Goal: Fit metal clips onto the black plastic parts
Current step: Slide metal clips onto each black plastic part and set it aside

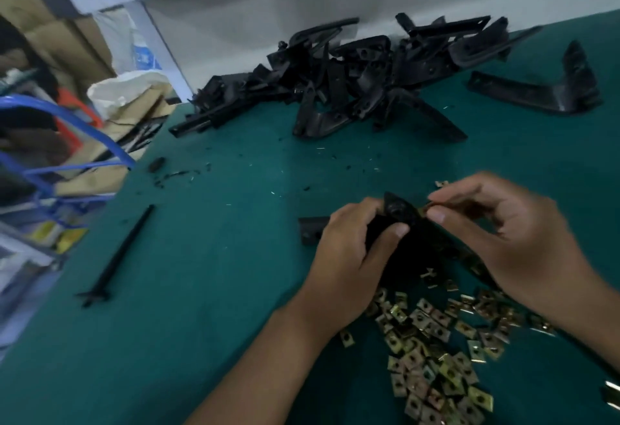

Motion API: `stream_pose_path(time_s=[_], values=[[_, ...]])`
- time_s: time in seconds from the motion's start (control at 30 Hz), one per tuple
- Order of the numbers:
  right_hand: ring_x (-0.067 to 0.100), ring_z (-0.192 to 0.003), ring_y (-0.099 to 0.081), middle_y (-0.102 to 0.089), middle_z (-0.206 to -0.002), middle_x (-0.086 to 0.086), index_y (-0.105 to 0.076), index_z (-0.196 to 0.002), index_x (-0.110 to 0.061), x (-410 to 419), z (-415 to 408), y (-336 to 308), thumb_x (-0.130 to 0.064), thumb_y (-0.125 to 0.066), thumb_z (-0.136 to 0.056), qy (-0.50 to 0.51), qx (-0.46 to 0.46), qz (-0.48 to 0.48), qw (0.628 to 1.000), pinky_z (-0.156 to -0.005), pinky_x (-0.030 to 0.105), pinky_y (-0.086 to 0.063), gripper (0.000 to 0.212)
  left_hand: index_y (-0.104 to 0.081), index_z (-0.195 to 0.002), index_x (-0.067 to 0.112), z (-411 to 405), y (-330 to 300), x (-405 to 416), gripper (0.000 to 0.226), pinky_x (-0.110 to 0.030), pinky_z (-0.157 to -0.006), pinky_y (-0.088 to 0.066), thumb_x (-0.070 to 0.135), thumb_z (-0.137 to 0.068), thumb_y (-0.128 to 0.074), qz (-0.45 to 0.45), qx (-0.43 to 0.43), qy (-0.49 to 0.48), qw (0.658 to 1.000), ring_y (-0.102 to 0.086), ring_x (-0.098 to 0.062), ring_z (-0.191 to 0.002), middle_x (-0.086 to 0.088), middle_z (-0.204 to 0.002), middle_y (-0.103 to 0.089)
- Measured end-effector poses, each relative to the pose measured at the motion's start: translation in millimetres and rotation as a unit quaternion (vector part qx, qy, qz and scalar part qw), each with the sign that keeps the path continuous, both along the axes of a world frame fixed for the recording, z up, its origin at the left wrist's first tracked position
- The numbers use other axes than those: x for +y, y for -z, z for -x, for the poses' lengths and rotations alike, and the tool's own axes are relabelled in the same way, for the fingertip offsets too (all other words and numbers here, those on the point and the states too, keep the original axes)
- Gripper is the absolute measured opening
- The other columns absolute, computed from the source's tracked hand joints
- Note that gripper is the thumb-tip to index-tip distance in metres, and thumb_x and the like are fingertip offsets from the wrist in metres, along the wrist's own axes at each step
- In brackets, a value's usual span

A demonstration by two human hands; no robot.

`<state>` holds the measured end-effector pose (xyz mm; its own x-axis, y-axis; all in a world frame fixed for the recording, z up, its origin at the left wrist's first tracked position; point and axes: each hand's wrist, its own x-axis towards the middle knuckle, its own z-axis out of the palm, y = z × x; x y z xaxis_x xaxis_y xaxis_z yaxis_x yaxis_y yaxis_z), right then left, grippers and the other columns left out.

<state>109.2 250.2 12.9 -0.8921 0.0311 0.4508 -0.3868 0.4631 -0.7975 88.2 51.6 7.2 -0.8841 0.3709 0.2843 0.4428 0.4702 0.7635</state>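
My left hand [349, 250] grips a black plastic part [399, 213] near its pointed upper end, thumb on its face. My right hand [513, 233] pinches a small metal clip [425, 207] between thumb and forefinger, right against the part's edge. The part's lower length runs down to the right under my right hand. A pile of brass-coloured metal clips [432, 351] lies on the green table just below my hands. A big heap of black plastic parts [352, 79] sits at the back of the table.
A single black bracket [543, 92] lies at the back right. A long black rod [117, 257] lies at the left on the green table [218, 290]. Beyond the left edge are a blue-wire cart [67, 156], bags and cardboard. Black shavings dot the middle.
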Motion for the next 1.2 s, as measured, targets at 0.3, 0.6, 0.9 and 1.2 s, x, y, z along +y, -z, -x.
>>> stream_pose_path(time_s=[0.3,0.6,0.9,1.2], values=[[0.000,-0.088,-0.071,-0.074,-0.093,-0.023,-0.073,-0.096,-0.033,-2.9,-3.2,-5.3,-0.040,-0.071,-0.086,-0.017,-0.003,0.025,1.000,-0.074,0.015,-0.055,0.013,-0.067,-0.101,0.020,4.3,6.9,-0.7,0.037,-0.050,-0.081,-0.051,0.053,-0.095,-0.051,-0.040,0.005,-0.005,0.999,-0.064,-0.017,-0.095,0.008,-0.094,-0.068],[-0.004,-0.082,-0.070,-0.073,-0.093,-0.018,-0.077,-0.096,-0.017,0.3,-7.6,-15.0,-0.023,-0.075,-0.087,-0.003,0.054,-0.052,0.997,-0.064,0.006,-0.048,0.011,-0.070,-0.103,0.023,3.8,4.5,1.2,0.029,-0.035,-0.085,-0.052,0.046,-0.096,-0.055,-0.040,0.038,-0.013,0.998,-0.065,-0.009,-0.098,0.016,-0.099,-0.069],[0.016,-0.087,-0.070,-0.075,-0.093,-0.010,-0.072,-0.094,-0.032,-8.0,-9.3,-7.5,-0.031,-0.073,-0.089,-0.035,-0.044,0.098,0.994,-0.076,0.023,-0.056,0.005,-0.073,-0.101,0.017,2.0,4.2,0.7,0.031,-0.016,-0.084,-0.045,0.042,-0.095,-0.057,-0.040,0.077,-0.019,0.996,-0.061,-0.003,-0.094,0.012,-0.093,-0.070],[0.010,-0.093,-0.071,-0.075,-0.095,-0.009,-0.070,-0.094,-0.024,-23.2,-15.0,-4.9,-0.024,-0.072,-0.091,-0.015,-0.040,0.194,0.980,-0.082,0.017,-0.052,0.004,-0.073,-0.099,0.019,-2.8,1.3,6.8,0.025,-0.007,-0.087,-0.037,0.039,-0.096,-0.058,-0.041,0.163,-0.067,0.983,-0.053,0.015,-0.096,0.027,-0.087,-0.064]])
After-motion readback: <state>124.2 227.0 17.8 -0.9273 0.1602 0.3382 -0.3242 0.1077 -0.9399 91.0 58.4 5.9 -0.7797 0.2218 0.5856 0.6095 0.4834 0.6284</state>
